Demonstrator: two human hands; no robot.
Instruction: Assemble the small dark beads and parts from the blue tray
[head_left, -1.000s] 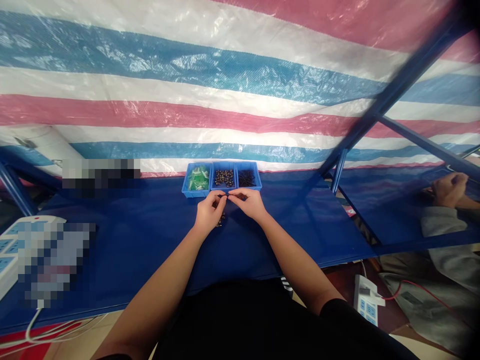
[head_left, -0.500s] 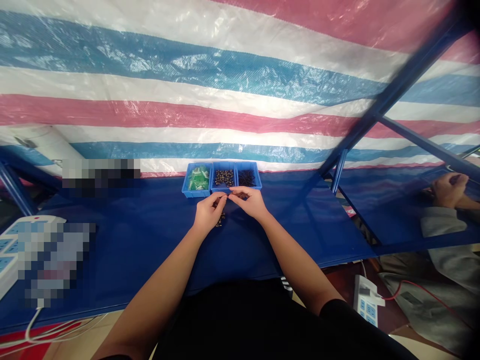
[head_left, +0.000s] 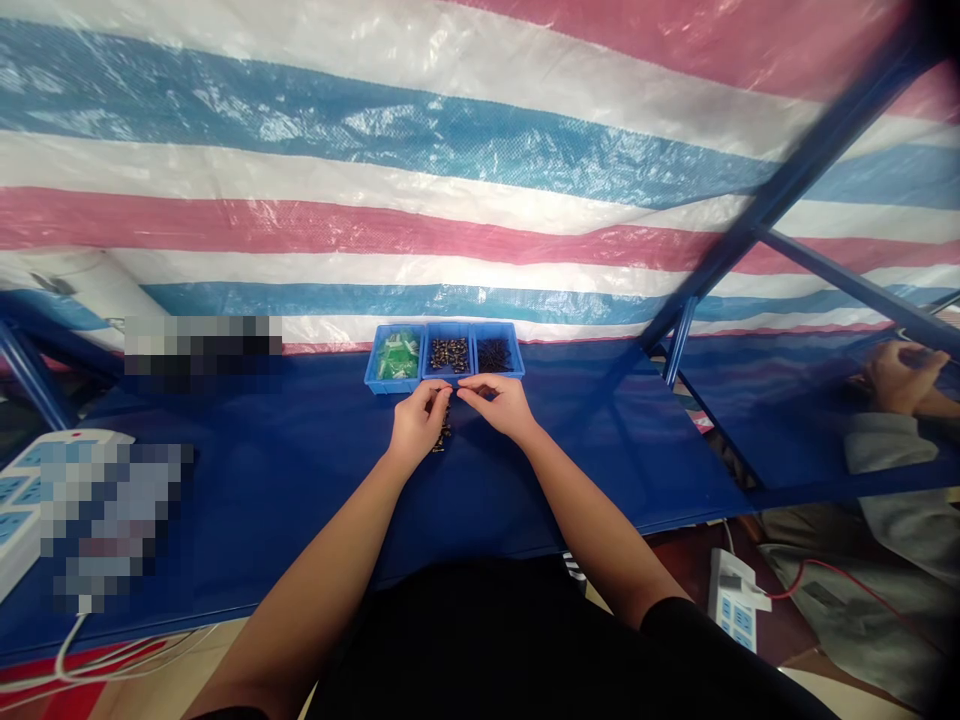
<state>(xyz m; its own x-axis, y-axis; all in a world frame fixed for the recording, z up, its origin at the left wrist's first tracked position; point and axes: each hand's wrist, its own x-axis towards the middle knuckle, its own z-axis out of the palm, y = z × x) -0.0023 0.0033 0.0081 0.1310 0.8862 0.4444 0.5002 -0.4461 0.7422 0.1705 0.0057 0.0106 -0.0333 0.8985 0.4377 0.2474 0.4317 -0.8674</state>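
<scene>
My left hand (head_left: 417, 424) and my right hand (head_left: 502, 406) meet over the blue table (head_left: 262, 480), just in front of three small blue bins. Both hands have their fingers pinched together, fingertips nearly touching; what they grip is too small to name. A little heap of dark small parts (head_left: 444, 436) lies on the cloth beside my left hand. The left bin (head_left: 395, 358) holds green pieces, the middle bin (head_left: 448, 355) dark brass-coloured parts, the right bin (head_left: 494, 355) black parts.
A striped red, white and blue tarp (head_left: 450, 180) hangs behind the table. A white power strip (head_left: 22, 480) lies at the left edge. Blue frame bars (head_left: 750, 220) rise at the right, where another person's hands (head_left: 896, 375) work. Another power strip (head_left: 731, 600) lies on the floor.
My hands stay nearly in place; the fingertips have shifted slightly closer to the bins. The other person's hands at the right moved a little.
</scene>
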